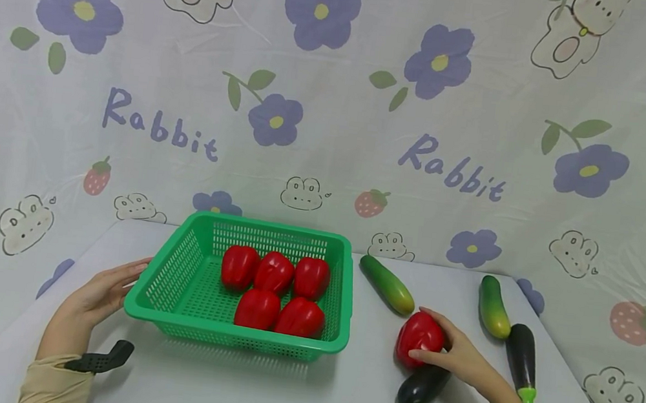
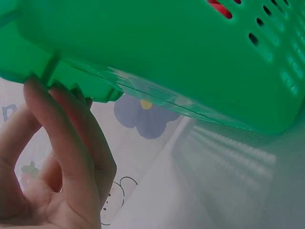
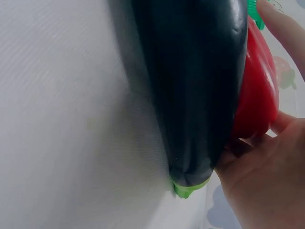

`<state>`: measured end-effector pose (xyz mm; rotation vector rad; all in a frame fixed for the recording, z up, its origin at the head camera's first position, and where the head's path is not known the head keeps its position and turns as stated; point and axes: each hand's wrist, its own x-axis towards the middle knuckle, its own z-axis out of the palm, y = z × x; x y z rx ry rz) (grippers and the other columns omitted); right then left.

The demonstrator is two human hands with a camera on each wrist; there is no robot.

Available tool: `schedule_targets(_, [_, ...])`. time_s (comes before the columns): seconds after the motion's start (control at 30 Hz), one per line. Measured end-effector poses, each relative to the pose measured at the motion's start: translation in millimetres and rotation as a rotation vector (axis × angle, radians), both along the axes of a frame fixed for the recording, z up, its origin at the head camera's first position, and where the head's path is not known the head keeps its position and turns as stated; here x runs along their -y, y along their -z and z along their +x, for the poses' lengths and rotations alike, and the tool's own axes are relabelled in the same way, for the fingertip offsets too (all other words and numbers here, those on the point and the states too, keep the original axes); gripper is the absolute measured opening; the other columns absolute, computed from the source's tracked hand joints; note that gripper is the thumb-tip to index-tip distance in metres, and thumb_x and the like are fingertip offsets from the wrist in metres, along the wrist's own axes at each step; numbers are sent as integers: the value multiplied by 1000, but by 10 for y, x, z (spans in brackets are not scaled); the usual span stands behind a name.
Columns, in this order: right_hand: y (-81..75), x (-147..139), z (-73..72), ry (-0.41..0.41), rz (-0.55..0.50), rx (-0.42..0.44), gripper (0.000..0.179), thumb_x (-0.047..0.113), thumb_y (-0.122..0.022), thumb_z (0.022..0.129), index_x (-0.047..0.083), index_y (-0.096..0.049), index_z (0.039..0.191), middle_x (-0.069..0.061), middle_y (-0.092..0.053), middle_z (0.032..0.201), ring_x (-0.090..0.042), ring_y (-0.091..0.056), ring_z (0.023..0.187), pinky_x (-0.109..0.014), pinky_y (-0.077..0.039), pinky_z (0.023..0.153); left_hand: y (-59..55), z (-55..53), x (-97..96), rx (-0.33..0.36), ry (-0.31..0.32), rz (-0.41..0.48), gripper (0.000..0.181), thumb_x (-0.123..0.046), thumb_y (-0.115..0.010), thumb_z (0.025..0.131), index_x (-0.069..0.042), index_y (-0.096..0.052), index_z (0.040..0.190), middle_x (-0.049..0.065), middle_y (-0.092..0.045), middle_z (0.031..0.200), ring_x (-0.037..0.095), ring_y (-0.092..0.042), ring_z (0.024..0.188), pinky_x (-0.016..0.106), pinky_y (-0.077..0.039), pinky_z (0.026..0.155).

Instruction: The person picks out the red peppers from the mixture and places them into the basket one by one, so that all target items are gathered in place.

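My right hand (image 1: pixel 454 353) grips a red bell pepper (image 1: pixel 419 337), thumb on its near side and fingers on the far side. Just below the hand lies a dark eggplant (image 1: pixel 420 389), partly covered by it; in the right wrist view the eggplant (image 3: pixel 193 95) hides much of the pepper (image 3: pixel 257 90). At the left end of a green plastic basket (image 1: pixel 234 334), my left hand (image 1: pixel 100 293) has its fingertips against the rim; the left wrist view shows the fingers (image 2: pixel 71 143) bent below that rim. Several red bell peppers (image 1: pixel 275 273) sit in the basket's right part.
A green cucumber (image 1: pixel 387 285) lies between the basket and the right hand. Farther right are another cucumber (image 1: pixel 494 307) and a second eggplant (image 1: pixel 520 360). A printed cloth (image 1: pixel 327 156) hangs behind the white table (image 1: pixel 234 394).
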<state>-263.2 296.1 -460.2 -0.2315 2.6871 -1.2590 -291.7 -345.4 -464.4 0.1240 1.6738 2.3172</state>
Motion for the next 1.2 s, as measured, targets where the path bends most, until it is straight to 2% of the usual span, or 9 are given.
schedule_targets(0.4, [32, 8, -67, -15, 26, -4, 95, 37, -81, 76, 19, -26, 152, -25, -40, 145, -48, -39, 131, -50, -56, 89, 4, 1, -3, 9, 5, 11, 34, -13, -43, 105, -30, -72, 109, -16, -68, 112, 5, -65, 100, 22, -57, 82])
schedule_targets(0.73, [44, 43, -59, 43, -16, -42, 94, 35, -80, 78, 16, -26, 152, -25, -38, 147, -49, -37, 132, -50, -55, 90, 13, -12, 4, 9, -4, 2, 33, -14, -44, 105, -30, -72, 108, -16, -68, 112, 5, -65, 101, 23, -57, 82])
schedule_targets(0.97, [-26, 91, -109, 94, -33, -67, 98, 34, -82, 76, 18, -24, 153, -24, -35, 148, -48, -33, 134, -50, -56, 88, 24, -18, 15, 6, 4, -12, 34, -14, -42, 105, -31, -72, 109, -17, -68, 113, 4, -63, 103, 23, -56, 83])
schedule_targets(1.2, [-145, 192, -149, 93, -64, -107, 97, 32, -81, 77, 19, -22, 154, -24, -34, 149, -47, -33, 135, -50, -56, 88, 32, -24, 18, 7, -9, -50, 32, -16, -44, 105, -33, -71, 108, -19, -67, 113, 4, -63, 103, 22, -56, 84])
